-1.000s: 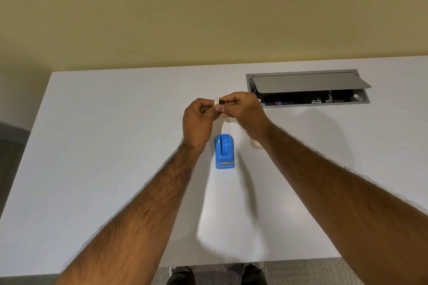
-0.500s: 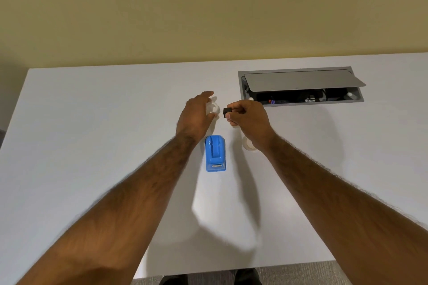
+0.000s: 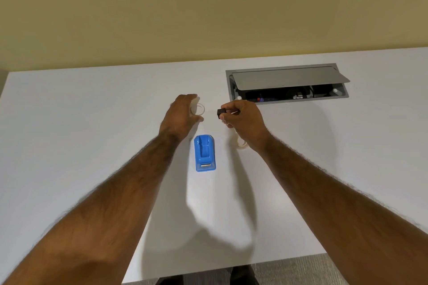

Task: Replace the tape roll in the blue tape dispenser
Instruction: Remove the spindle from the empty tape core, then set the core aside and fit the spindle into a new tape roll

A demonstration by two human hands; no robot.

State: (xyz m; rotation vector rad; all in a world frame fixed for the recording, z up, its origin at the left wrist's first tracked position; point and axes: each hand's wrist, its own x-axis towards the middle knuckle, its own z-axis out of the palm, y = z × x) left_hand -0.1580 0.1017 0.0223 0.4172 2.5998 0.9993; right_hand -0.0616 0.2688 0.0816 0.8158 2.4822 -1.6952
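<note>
Sitting on the white table [image 3: 92, 136], the blue tape dispenser [image 3: 204, 153] has its roll bay empty, near side of both hands and between the wrists. Left hand [image 3: 181, 115] loosely cups a clear tape ring [image 3: 198, 109] at the table surface; whether it grips is unclear. Right hand [image 3: 244, 118] pinches a small black hub [image 3: 221, 112]. Another tape roll [image 3: 240, 143] lies under the right wrist. Hands apart.
</note>
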